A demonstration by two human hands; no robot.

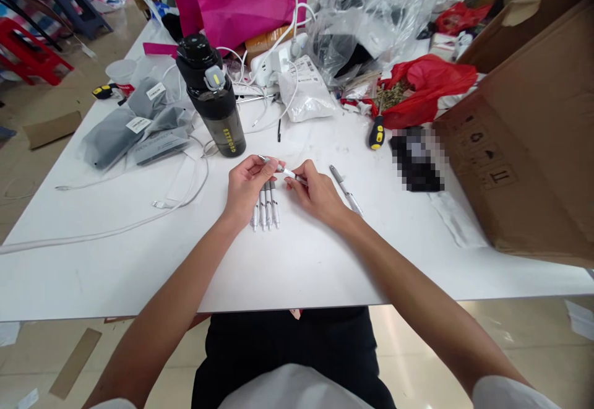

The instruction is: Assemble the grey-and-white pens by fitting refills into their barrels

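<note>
White-and-silver slim plastic pen (284, 171) sits pinched crosswise between the left hand (245, 189) and right hand (315, 193), fingertips pressed on its smooth barrel, just above four glossy white pens (266, 208) lying side by side on a smooth white table (297, 266).

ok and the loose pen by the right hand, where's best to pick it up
Pinch the slim barrel of the loose pen around its middle, coming from above on the side away from the right hand. It lies flat and slanted on the white table, so fingers can likely close on both sides, and the right forearm sits near its lower end.
</note>
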